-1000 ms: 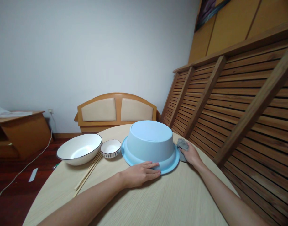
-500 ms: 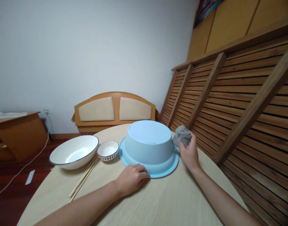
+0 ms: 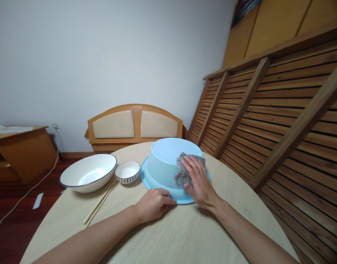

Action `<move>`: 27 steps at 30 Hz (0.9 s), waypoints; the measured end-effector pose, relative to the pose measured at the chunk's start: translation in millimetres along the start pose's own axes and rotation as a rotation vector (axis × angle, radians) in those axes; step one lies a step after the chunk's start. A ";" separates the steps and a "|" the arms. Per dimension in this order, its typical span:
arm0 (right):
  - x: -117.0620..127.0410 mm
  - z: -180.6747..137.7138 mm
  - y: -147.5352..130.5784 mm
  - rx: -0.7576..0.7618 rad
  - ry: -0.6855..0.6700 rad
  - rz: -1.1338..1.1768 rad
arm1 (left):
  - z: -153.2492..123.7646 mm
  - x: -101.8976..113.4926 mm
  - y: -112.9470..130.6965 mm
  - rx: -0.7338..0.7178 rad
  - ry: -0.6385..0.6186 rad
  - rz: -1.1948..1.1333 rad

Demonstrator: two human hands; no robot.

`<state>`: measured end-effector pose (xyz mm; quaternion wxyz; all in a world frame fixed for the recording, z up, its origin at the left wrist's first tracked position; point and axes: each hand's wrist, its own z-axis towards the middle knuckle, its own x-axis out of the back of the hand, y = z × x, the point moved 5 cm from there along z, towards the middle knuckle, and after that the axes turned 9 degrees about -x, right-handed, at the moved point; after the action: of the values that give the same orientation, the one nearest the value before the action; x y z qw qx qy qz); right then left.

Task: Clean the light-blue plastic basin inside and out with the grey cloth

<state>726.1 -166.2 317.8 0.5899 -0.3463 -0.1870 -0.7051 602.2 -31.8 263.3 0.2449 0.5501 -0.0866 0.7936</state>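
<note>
A light blue plastic basin (image 3: 162,165) lies upside down on the round wooden table (image 3: 185,234). My right hand (image 3: 200,181) presses a grey cloth (image 3: 182,170) flat against the basin's near side, fingers stretched over it. My left hand (image 3: 154,201) rests on the table with curled fingers gripping the basin's rim at its near edge.
Left of the basin stand a small patterned bowl (image 3: 127,172) and a large white bowl (image 3: 88,173), with wooden chopsticks (image 3: 99,201) lying beside them. A slatted wooden frame (image 3: 267,121) leans along the right. A padded headboard (image 3: 135,126) stands behind the table.
My right hand lifted the grey cloth from the table right of the basin and brought it onto the basin's side. My left hand's fingers curled onto the rim.
</note>
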 end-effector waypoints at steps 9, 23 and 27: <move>6.5 36.1 2.0 -0.085 0.118 -0.105 | 7.4 -2.9 6.4 -0.010 -0.051 0.015; 1.6 37.5 -6.0 0.164 0.130 -0.057 | 5.7 -1.6 2.8 0.002 0.013 0.010; 3.5 26.8 3.1 0.166 0.166 -0.073 | -0.4 -3.4 5.6 -0.069 0.100 0.071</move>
<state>736.1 -151.3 338.4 0.6038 -0.2296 -0.2076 -0.7346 600.0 -37.5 260.8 0.2394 0.4977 -0.1210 0.8248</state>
